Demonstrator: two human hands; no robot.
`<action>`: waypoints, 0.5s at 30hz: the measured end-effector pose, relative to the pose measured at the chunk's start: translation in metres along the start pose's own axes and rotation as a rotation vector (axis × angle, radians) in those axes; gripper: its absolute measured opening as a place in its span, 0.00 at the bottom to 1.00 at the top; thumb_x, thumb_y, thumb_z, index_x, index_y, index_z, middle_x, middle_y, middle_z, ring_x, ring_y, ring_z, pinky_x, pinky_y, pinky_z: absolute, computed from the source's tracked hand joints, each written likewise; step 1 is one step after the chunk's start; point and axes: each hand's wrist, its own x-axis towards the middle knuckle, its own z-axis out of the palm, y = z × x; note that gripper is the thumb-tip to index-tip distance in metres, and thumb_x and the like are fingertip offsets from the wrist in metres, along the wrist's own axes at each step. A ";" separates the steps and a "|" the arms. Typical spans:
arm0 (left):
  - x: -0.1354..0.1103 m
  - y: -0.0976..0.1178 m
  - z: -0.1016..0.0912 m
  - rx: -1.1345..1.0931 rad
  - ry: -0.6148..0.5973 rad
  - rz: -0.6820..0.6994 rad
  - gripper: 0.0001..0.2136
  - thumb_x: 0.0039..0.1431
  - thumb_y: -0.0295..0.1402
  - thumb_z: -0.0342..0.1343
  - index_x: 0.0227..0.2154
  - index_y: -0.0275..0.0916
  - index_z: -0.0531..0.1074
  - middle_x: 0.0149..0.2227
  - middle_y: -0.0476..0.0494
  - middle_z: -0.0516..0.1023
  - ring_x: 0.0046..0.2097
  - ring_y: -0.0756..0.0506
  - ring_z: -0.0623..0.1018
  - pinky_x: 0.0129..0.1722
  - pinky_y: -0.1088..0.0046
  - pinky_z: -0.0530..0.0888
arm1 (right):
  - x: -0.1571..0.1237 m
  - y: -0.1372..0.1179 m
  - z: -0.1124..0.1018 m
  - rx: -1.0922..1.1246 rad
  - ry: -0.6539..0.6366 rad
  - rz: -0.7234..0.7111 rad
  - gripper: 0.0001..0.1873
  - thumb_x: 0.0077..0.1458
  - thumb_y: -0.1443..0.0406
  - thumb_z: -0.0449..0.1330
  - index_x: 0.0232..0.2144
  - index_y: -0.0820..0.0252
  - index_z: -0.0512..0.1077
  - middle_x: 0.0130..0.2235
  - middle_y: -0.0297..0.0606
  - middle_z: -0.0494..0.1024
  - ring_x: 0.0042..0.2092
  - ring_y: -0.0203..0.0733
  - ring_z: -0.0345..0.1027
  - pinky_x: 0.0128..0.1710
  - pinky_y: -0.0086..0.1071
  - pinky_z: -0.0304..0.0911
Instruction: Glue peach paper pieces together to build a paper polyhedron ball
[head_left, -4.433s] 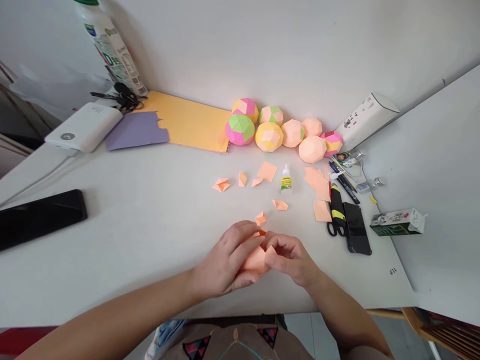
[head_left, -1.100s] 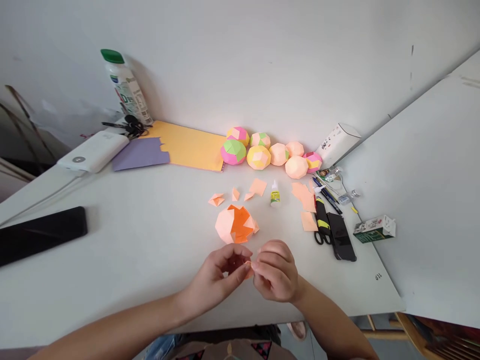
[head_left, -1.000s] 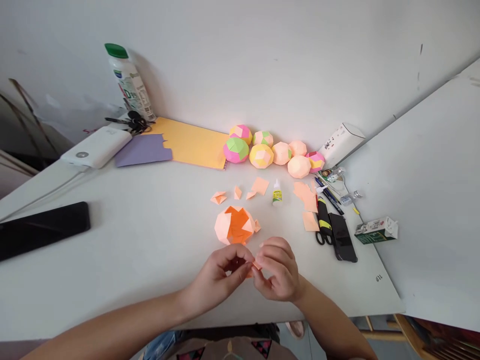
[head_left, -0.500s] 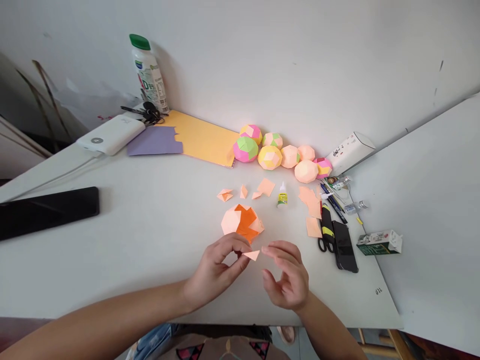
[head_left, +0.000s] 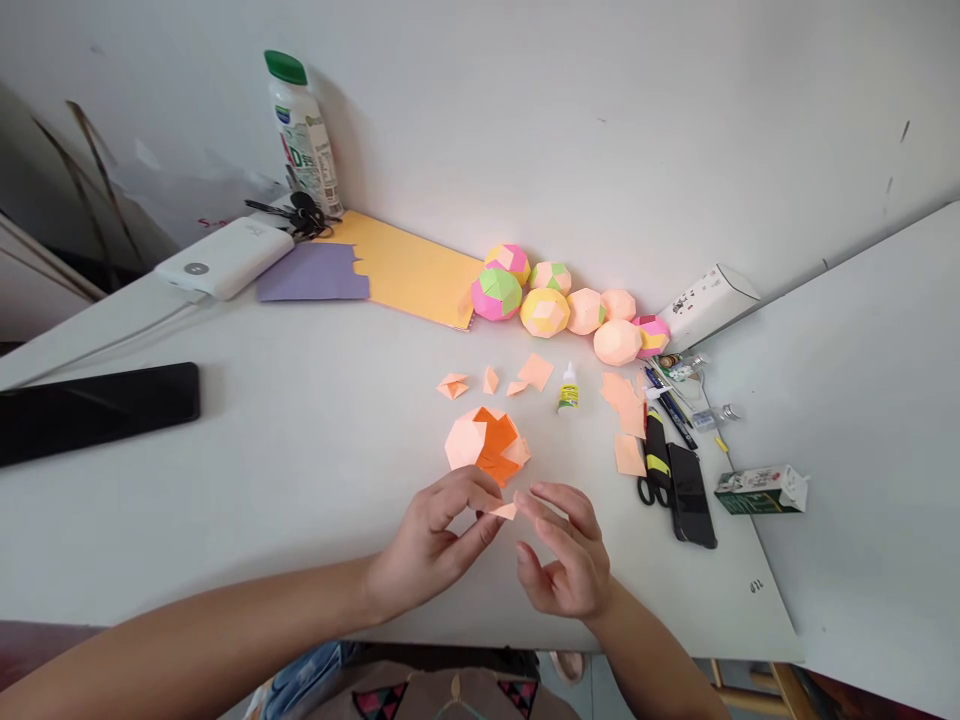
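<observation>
Between thumb and fingers, my left hand (head_left: 446, 535) pinches a small folded piece of peach paper (head_left: 505, 510). My right hand (head_left: 566, 550) is close on its right, fingers apart, with a fingertip at the paper's tip; I cannot tell how firmly it touches. Just beyond my hands lies a partly built peach paper ball (head_left: 466, 440), its open side showing an orange inside. Folded peach paper units (head_left: 453, 386) lie behind it, near a flat peach square (head_left: 536, 372) and a small glue bottle (head_left: 568, 388) standing upright.
Several finished paper balls (head_left: 545, 313) line the wall. At right lie peach paper sheets (head_left: 624, 402), scissors (head_left: 654, 490), pens (head_left: 675, 410), a phone (head_left: 691, 495) and a carton (head_left: 761, 489). Leftward are yellow paper (head_left: 416, 277), a power bank (head_left: 229, 258), a white bottle (head_left: 309, 140) and a black device (head_left: 105, 410).
My right hand has moved slightly left, its fingertip now at the folded paper's tip. My left hand keeps its pinch. The camera view has shifted a little.
</observation>
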 end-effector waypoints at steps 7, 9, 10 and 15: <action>0.003 0.006 -0.001 0.033 0.026 -0.003 0.06 0.59 0.21 0.52 0.32 0.40 0.68 0.30 0.46 0.73 0.31 0.50 0.73 0.30 0.75 0.72 | -0.002 0.002 -0.001 -0.092 -0.033 -0.051 0.28 0.50 0.74 0.56 0.55 0.64 0.61 0.46 0.49 0.80 0.55 0.49 0.67 0.41 0.43 0.72; 0.003 0.006 -0.001 0.039 0.034 -0.007 0.06 0.60 0.22 0.52 0.31 0.40 0.68 0.30 0.46 0.73 0.31 0.50 0.73 0.30 0.75 0.72 | -0.003 0.002 -0.001 -0.117 -0.032 -0.060 0.25 0.51 0.74 0.56 0.52 0.60 0.63 0.47 0.47 0.79 0.55 0.48 0.67 0.41 0.43 0.72; 0.003 0.006 -0.002 0.040 0.037 -0.008 0.06 0.60 0.22 0.51 0.31 0.40 0.67 0.30 0.46 0.73 0.31 0.50 0.73 0.30 0.75 0.72 | -0.004 0.003 0.000 -0.129 -0.031 -0.065 0.23 0.51 0.73 0.56 0.50 0.59 0.64 0.48 0.46 0.79 0.55 0.47 0.67 0.41 0.43 0.73; 0.002 0.005 -0.002 0.037 0.048 -0.011 0.07 0.59 0.21 0.52 0.30 0.40 0.67 0.30 0.47 0.72 0.31 0.50 0.72 0.30 0.75 0.71 | -0.005 0.004 0.001 -0.163 -0.029 -0.085 0.19 0.51 0.73 0.57 0.46 0.59 0.66 0.48 0.46 0.79 0.55 0.48 0.67 0.40 0.43 0.73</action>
